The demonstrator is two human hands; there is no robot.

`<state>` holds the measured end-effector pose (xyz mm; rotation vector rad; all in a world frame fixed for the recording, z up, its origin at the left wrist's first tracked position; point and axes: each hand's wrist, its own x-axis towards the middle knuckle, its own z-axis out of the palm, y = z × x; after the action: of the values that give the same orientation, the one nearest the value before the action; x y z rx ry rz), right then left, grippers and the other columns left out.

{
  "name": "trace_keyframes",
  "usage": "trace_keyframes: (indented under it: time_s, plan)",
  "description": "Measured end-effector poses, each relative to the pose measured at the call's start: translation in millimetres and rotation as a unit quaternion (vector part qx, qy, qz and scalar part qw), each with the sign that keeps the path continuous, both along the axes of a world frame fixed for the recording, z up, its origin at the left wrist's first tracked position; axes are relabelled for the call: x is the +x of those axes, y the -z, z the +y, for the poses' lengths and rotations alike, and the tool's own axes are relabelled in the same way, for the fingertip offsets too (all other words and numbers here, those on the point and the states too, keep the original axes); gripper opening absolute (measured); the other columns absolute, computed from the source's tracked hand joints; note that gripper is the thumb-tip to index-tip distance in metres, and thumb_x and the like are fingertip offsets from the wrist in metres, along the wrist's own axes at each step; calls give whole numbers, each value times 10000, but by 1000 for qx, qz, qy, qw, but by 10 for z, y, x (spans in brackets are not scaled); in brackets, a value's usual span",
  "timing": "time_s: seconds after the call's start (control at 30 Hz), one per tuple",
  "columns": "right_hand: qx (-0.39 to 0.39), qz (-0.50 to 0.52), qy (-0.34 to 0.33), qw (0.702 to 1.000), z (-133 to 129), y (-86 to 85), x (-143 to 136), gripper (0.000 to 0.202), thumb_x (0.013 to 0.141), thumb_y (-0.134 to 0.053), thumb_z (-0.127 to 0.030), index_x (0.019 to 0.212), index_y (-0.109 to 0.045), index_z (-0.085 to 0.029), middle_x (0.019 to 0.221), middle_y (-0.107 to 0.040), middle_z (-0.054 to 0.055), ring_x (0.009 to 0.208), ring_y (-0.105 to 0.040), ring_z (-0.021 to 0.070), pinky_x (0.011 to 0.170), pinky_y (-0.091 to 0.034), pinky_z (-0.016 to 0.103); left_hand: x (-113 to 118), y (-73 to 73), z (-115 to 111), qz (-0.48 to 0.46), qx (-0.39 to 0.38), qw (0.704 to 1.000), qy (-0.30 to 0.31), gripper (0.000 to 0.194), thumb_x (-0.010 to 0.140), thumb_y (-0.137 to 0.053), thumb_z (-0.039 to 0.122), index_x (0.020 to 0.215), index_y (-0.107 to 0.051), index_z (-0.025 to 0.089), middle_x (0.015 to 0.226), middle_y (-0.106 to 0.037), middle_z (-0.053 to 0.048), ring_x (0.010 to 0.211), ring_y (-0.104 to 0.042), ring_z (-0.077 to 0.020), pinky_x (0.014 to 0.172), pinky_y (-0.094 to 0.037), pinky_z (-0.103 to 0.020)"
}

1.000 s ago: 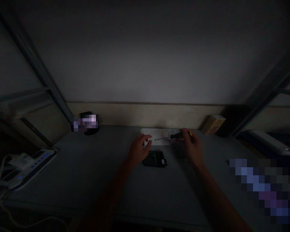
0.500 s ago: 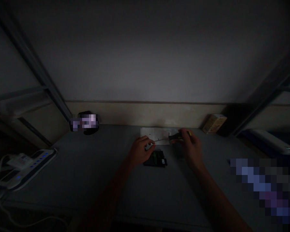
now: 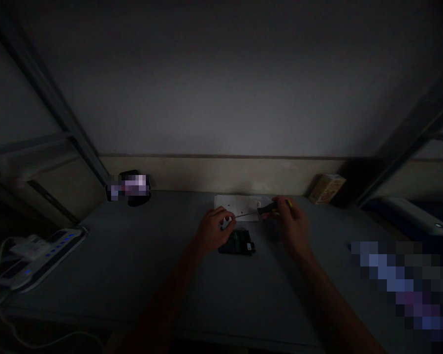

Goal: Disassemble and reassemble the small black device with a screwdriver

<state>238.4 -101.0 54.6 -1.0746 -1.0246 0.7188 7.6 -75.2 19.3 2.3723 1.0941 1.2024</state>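
The bare left forearm [image 3: 177, 280] slants up from the lower edge, left of centre, and ends in a bare left hand [image 3: 214, 230] near the middle of the frame, thumb and forefinger drawn close together; from here I can't make out whether they touch. Opposite, the bare right forearm [image 3: 328, 287] climbs from the lower right to a bare right hand [image 3: 292, 222], its fingers curled inward.

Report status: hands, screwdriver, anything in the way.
Right hand holds screwdriver. Left hand at its tip, contact unclear. Black device partly hidden by left hand.
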Motion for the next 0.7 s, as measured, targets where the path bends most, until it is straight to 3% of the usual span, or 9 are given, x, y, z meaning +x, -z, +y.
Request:
trace_keyframes:
  time_s: [0.2,0.43,0.7]
  plan:
    - [-1,16,6,1000,-3,0,3,376,894,-675,-585,941,-686,-212,878,-655,32,644,-705,181,650,-618,337,1,-1,8,-12,6,1000,10,201,1019,-579,288,902,-722,209,813,-663,-31,744,-617,-170,803,-477,-330]
    - [3,7,6,1000,5,6,12,364,910,-658,-578,939,-686,-216,880,-658,34,648,-700,178,646,-625,343,-7,-11,-3,-10,0,1000,8,133,994,-622,268,1050,-734,222,885,-679,-25,739,-609,-156,817,-482,-322]
    - [9,8,10,1000,11,13,19,366,906,-668,-567,951,-694,-204,877,-650,34,661,-695,170,632,-621,317,-18,-11,4,-22,8,999,23,159,1010,-605,290,993,-742,211,855,-657,-33,720,-602,-149,775,-493,-301]
